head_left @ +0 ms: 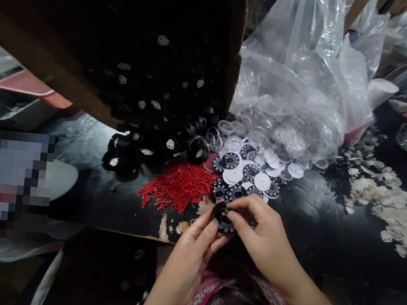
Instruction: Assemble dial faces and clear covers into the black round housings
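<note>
My left hand (195, 243) is closed round a small black round gauge housing (216, 212), just in front of the table edge. In the housing's mouth shows a black gauge dial (226, 226) with white markings and a small orange mark. From the right, my right hand (266, 228) pinches at this dial with thumb and forefinger; the fingertips partly cover it. Right beyond my hands lie loose dials (236, 192), some black side up, some white side up. To their left is a heap of thin red pointers (178, 186).
A large cardboard box (235, 64) lies tipped at the back left, spilling black housings (120, 142). Clear plastic rings (291, 137) come out of a plastic bag (304, 80). Small pale plates (383, 193) are heaped at right. A pink tray (26, 82) stands far left.
</note>
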Demonstrator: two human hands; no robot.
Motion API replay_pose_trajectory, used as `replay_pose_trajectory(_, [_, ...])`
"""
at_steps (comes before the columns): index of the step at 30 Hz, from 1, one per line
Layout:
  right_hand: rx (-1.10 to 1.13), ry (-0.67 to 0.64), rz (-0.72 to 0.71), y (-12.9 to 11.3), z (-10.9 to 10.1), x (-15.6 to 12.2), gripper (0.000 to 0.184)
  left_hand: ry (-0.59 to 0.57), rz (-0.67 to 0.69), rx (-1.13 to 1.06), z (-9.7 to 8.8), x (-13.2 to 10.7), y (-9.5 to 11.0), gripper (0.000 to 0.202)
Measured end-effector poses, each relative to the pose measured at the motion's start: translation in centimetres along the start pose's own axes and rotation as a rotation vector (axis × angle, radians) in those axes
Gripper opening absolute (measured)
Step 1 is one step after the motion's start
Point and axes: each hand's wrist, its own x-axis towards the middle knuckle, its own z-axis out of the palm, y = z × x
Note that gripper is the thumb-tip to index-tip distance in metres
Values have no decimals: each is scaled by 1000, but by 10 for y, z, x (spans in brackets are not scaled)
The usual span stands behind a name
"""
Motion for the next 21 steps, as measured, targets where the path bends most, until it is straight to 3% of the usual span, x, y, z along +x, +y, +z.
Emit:
replay_pose_trajectory(5, [-13, 34, 69, 3, 6, 1, 3, -28, 41, 134, -3, 0, -5, 34])
replay_pose_trajectory(12, [-20, -56, 180, 11, 6, -4, 11, -74, 132, 315, -13, 1, -11, 32])
replay_pose_trajectory(17, [-31, -178, 81, 5, 15, -16, 18, -24, 153, 429, -24, -10, -3, 27])
replay_pose_trajectory(21, [-96, -292, -22, -1, 23, -3, 22, 68, 173, 481, -46, -14, 8, 30])
